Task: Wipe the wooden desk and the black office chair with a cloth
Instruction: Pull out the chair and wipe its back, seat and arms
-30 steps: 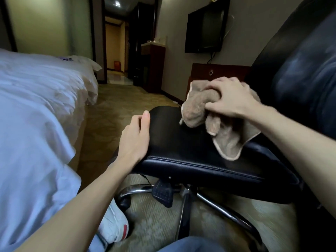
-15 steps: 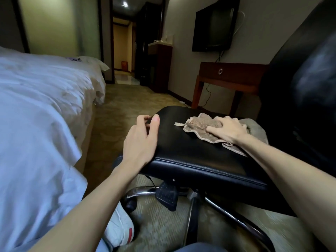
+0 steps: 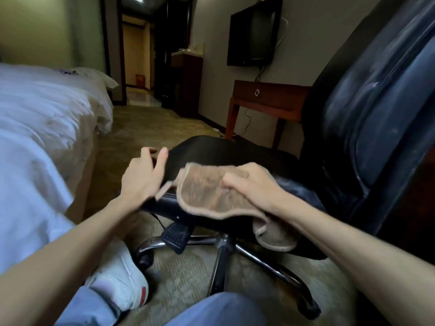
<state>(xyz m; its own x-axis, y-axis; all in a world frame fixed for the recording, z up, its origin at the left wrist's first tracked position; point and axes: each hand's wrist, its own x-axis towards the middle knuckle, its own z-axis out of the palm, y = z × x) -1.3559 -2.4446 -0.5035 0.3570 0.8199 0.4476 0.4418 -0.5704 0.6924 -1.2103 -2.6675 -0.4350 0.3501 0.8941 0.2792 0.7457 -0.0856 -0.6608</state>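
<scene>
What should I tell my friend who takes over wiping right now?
Left hand: loosely curled at the black leather office chair's left seat edge, holding nothing.
Right hand: grips the tan fuzzy cloth, pressing it on the seat's front; one end hangs down.
Brown wooden desk: behind the chair.
Done: cannot tell.
Left: wipe seat, backrest; desk if unwiped.

Bare forearms, no sleeves; blue jeans [image 3: 211,311]; white sneaker [image 3: 117,281], red heel accent.

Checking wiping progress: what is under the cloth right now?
The cloth lies over the front edge of the chair seat, one end hanging off. The right hand holds it there. The seat surface beneath is covered, so its state cannot be seen.
</scene>
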